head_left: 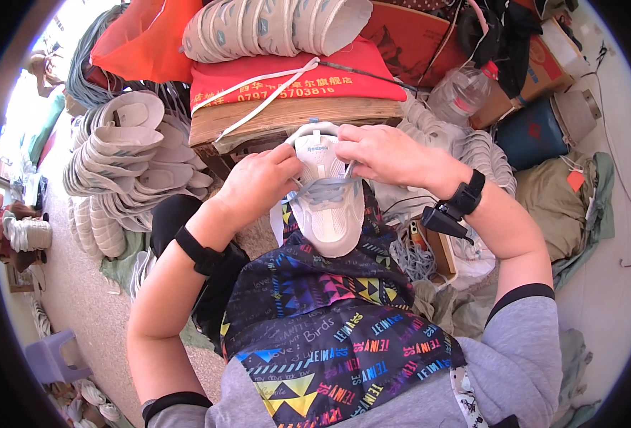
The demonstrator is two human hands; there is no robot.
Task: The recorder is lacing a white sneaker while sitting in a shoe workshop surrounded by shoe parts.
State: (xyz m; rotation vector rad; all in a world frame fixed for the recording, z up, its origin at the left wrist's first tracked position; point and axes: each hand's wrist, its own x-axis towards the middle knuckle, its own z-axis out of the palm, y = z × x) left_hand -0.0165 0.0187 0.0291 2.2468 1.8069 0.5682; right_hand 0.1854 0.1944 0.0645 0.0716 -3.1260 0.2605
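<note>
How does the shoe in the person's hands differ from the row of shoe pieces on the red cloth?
The shoe is a single piece, while the row of shoe pieces has several nested together.
The shoe is held by the left hand and right hand, toe toward the person; the row lies on the red cloth.
Both are pale.
</note>
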